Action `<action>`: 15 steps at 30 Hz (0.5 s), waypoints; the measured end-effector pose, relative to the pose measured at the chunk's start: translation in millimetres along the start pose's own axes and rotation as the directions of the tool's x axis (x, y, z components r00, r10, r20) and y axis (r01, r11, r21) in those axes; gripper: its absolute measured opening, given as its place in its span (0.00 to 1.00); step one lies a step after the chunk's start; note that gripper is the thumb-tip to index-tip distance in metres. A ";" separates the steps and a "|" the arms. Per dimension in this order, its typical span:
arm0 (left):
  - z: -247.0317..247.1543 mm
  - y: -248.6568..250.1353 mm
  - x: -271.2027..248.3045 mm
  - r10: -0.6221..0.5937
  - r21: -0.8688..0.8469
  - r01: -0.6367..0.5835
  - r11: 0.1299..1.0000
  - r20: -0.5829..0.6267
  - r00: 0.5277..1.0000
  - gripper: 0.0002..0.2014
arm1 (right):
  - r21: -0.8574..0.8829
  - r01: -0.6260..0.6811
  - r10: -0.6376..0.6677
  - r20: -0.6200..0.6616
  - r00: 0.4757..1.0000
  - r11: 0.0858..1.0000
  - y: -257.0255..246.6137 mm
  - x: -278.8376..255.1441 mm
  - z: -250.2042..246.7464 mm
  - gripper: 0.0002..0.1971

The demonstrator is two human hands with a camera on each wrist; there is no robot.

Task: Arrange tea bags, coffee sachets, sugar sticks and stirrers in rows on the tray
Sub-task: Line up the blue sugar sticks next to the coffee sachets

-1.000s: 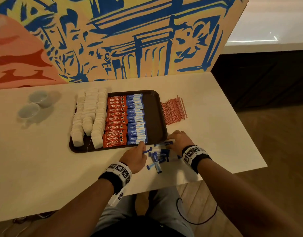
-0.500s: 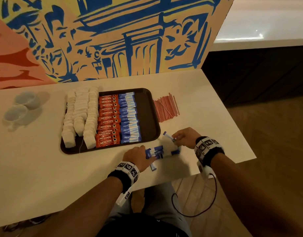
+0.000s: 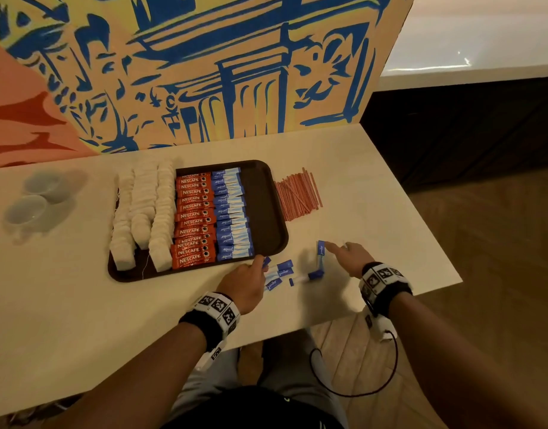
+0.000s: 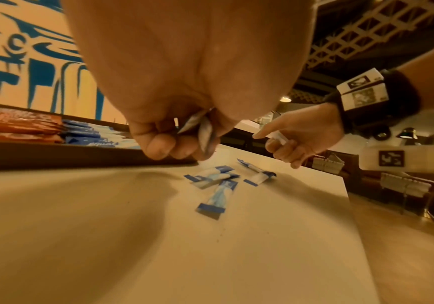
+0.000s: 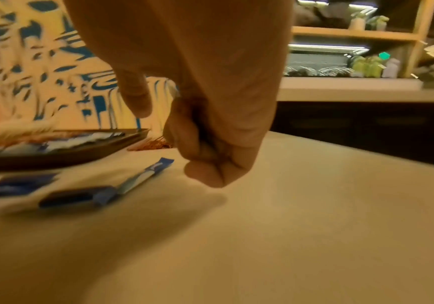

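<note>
A dark brown tray (image 3: 266, 212) holds rows of white tea bags (image 3: 142, 212), orange coffee sachets (image 3: 193, 218) and blue sugar sticks (image 3: 232, 215). Red stirrers (image 3: 297, 196) lie on the table to the right of the tray. Several loose sugar sticks (image 3: 280, 272) (image 4: 216, 179) lie in front of the tray. My left hand (image 3: 260, 266) (image 4: 184, 144) pinches a few sugar sticks (image 4: 204, 131) by the tray's front edge. My right hand (image 3: 340, 250) (image 5: 184, 144) has curled fingers round a white stick (image 4: 278, 137), index finger stretched toward another stick (image 3: 321, 252) (image 5: 143, 176).
Two white cups (image 3: 25, 209) stand at the far left of the table. A painted panel (image 3: 204, 72) rises right behind the tray. The table's right edge (image 3: 433, 243) runs close to my right hand. The right third of the tray is bare.
Both hands were on the loose pile a second ago. My right hand has moved to the right, away from it. My left hand has drawn up to the tray's front edge with sticks in it.
</note>
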State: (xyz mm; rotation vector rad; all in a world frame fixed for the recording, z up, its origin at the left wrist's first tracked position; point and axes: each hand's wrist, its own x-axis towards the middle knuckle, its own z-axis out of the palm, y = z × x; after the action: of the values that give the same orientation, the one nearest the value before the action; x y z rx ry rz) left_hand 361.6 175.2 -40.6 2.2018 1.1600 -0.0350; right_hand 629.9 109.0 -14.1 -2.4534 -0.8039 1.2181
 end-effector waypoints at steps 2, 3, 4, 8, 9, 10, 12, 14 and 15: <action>1.7 3.8 0.6 0.005 0.083 -0.004 0.997 -0.007 1.000 0.14 | -0.180 0.042 -0.056 -0.075 0.996 0.983 -2.8 1.2 6.6 0.34; 2.6 6.4 1.1 0.002 0.128 0.001 0.992 -0.018 1.000 0.15 | -0.228 0.046 -0.068 -0.091 0.993 0.973 -4.1 2.5 10.5 0.34; 3.4 8.6 1.6 -0.009 0.153 0.013 0.988 -0.023 1.000 0.16 | -0.262 0.043 -0.071 -0.098 0.993 0.964 -5.5 4.3 14.0 0.34; 4.7 9.6 2.2 -0.049 0.239 0.043 0.970 0.020 0.999 0.26 | -0.305 -0.006 -0.026 -0.103 0.994 0.952 -11.8 8.6 24.8 0.28; 4.2 7.9 1.3 -0.052 0.268 0.044 0.962 0.020 0.998 0.25 | -0.303 -0.014 -0.017 -0.101 0.995 0.953 -11.8 9.7 26.3 0.26; 3.9 5.4 0.4 -0.052 0.291 0.046 0.956 0.013 0.999 0.24 | -0.303 -0.019 -0.009 -0.094 0.996 0.953 -11.8 10.2 27.1 0.24; 2.6 -0.1 -2.9 -0.049 0.310 0.052 0.949 -0.016 0.999 0.21 | -0.327 -0.017 0.001 -0.049 0.999 0.945 -12.8 10.3 27.8 0.24; 0.5 -5.9 -7.1 -0.050 0.321 0.055 0.946 -0.026 0.998 0.19 | -0.336 0.019 -0.024 -0.010 1.000 0.942 -15.5 6.8 28.9 0.23; -0.6 -9.1 -8.8 -0.049 0.326 0.055 0.944 -0.028 0.998 0.17 | -0.318 0.044 -0.048 -0.006 0.999 0.947 -16.4 4.1 30.0 0.22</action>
State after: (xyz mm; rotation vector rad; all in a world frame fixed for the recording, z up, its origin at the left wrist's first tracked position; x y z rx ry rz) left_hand 349.3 172.8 -42.2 2.4617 1.3003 -0.2460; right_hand 602.1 124.9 -27.0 -2.6708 -1.1258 1.1281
